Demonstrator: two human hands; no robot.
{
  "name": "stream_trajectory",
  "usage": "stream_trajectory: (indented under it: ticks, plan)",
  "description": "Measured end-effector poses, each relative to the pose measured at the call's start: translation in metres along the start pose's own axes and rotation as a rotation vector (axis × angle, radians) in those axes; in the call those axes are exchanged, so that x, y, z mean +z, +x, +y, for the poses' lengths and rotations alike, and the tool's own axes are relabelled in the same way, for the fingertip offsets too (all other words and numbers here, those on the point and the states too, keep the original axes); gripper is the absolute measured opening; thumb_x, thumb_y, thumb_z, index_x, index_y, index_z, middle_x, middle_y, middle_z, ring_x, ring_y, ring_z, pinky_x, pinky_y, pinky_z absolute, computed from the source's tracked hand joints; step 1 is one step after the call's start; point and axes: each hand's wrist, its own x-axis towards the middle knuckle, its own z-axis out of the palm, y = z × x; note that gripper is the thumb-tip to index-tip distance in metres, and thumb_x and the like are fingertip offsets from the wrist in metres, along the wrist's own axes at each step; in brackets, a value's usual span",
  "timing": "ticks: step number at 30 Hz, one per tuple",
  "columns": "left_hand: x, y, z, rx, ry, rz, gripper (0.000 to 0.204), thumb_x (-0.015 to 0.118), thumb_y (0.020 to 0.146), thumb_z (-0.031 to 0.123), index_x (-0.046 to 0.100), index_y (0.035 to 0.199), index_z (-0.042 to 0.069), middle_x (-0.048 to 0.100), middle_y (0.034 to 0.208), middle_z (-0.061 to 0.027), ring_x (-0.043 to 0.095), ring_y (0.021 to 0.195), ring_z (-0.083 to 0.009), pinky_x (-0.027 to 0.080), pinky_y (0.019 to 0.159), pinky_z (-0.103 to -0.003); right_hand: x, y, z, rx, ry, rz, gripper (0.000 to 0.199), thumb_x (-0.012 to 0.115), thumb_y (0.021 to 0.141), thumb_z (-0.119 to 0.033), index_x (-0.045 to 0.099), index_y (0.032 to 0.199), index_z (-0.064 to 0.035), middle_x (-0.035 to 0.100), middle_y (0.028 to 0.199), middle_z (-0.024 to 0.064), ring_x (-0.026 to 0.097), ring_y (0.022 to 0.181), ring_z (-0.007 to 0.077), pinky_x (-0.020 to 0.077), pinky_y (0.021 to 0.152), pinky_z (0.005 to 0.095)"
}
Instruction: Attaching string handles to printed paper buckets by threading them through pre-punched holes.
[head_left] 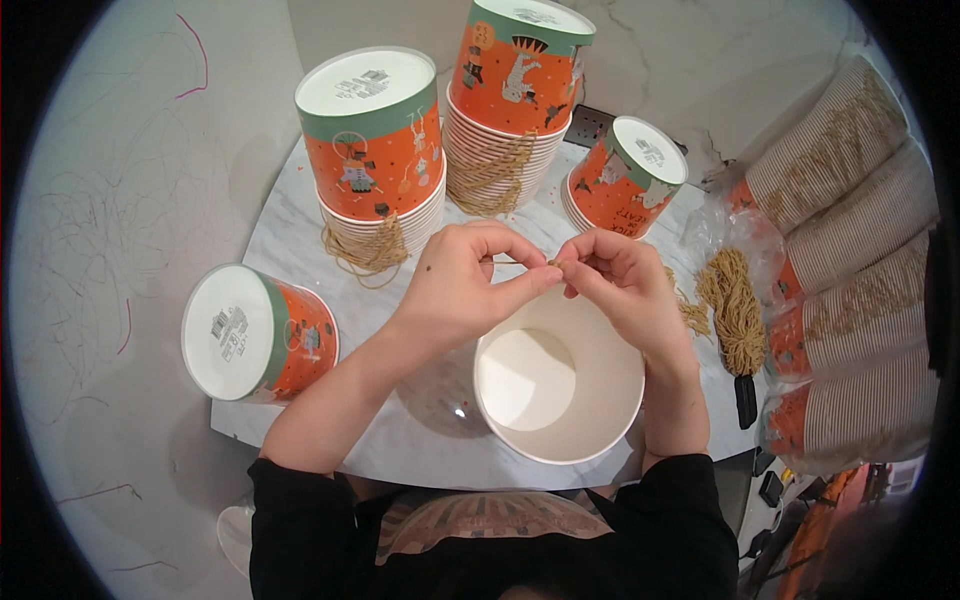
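Nearest the viewer, the wearer's black shirt (310,530) fills the lower margin, its printed chest panel only partly in view. Just beyond it, at the front of the marbled table (400,455), a white-lined bucket (610,400) lies with its mouth toward the wearer; the hands and right forearm mask part of its far side, and its outer wall is hidden. A clear, glossy round object (435,400) beside it is hard to make out.

Above the bucket, the left hand (475,275) and right hand (615,280) meet, each with thumb and index finger pinched on a thin tan cord (510,263) — a short length shows between them, but its ends are concealed, as is any join to the bucket.

To the left, an orange-and-green bucket (305,345) shows its white base. To the right lies a hank of tan cord (735,305), dark at its near end.

Farther back stand three inverted stacks: left (375,160), middle (515,90) — its top cropped by the frame — and right (630,175), partly behind the right hand. Bagged bucket sleeves (845,210) run into the dark fisheye rim.
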Motion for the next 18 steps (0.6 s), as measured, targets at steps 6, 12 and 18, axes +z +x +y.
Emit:
stream_trajectory:
  ticks: [6,12,18]
  plan:
    - [0.002,0.005,-0.007,-0.145,-0.156,-0.059,0.013,0.076,0.091,0.014,0.077,0.095,0.002,0.068,0.079,0.0049,0.039,0.057,0.0039,0.029,0.049,-0.017,0.003,-0.003,-0.007,-0.134,-0.238,0.052,0.011,0.072,0.088,-0.009,0.07,0.092,0.0006,0.067,0.084,-0.0007,0.057,0.074,0.0059,0.0455,0.065,0.0232]
    - [-0.008,0.005,0.002,-0.252,-0.168,-0.117,0.015,0.071,0.096,0.013,0.071,0.099,-0.001,0.068,0.081,0.0025,0.051,0.067,0.0027,0.04,0.056,-0.017,0.005,-0.003,-0.01,-0.193,-0.327,0.077,0.012,0.076,0.085,-0.011,0.07,0.089,-0.001,0.066,0.081,0.0002,0.057,0.072,0.0082,0.0455,0.064,0.0248]
    - [-0.009,0.006,-0.002,-0.28,-0.443,-0.219,0.017,0.069,0.097,0.013,0.068,0.103,-0.003,0.071,0.1,-0.0042,0.066,0.091,-0.0071,0.053,0.08,-0.022,0.008,-0.003,-0.015,-0.223,-0.531,0.04,0.016,0.079,0.082,-0.013,0.069,0.088,-0.0014,0.065,0.079,0.0043,0.061,0.07,0.0143,0.0475,0.063,0.0279]
